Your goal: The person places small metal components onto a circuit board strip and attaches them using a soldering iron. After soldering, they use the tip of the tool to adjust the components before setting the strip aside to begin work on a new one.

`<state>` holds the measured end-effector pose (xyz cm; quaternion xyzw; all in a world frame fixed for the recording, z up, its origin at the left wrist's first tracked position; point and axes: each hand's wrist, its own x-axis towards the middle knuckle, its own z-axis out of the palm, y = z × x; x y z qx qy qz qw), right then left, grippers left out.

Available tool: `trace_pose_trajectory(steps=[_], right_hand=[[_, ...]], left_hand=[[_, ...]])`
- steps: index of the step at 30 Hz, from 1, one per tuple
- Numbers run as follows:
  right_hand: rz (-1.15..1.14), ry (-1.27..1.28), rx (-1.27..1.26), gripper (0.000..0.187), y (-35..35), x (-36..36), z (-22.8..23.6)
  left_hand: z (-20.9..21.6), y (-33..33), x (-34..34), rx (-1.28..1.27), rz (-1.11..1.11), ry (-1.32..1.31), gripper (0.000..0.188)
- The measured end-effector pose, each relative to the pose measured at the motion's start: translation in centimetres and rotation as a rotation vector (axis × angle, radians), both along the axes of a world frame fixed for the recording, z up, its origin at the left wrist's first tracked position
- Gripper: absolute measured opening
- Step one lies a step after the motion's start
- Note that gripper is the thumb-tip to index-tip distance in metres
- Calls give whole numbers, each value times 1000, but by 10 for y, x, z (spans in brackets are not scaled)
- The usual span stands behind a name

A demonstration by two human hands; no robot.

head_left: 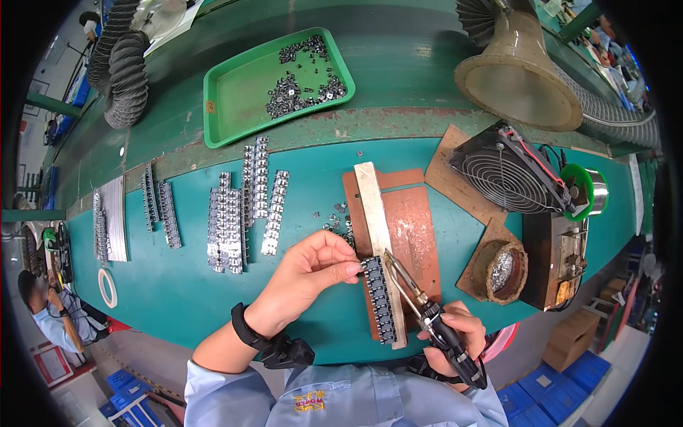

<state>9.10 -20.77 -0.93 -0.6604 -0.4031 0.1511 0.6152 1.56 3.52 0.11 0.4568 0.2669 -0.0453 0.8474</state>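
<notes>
A person works a soldering iron (429, 310) beside a strip (378, 297) of small black parts.
The strip lies along the near half of a pale bar (369, 199), on its left, over a brown board (413, 228) on the green worktop (178, 299). The right hand (462, 334) is wrapped round the iron, its tip over the bar, near the strip's upper end. The left hand (309, 274) has thumb and forefinger pinched at that end; what sits between them is too small to tell. More strips (225, 224) lie to the left, and a green tray (238, 99) of loose parts stands beyond. To the right are a fan (501, 171), a solder spool (582, 191) and a round pot (491, 265).
</notes>
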Motion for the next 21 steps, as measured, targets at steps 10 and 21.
trace_pose_trajectory(steps=[10, 21], right_hand=[[115, -95, 13, 48, 10, 12, 9], [108, -74, -21, 45, 14, 11, 14]], left_hand=[[-2, 5, 2, -23, -29, 5, 12], [-5, 5, 0, -31, -27, -32, 13]])
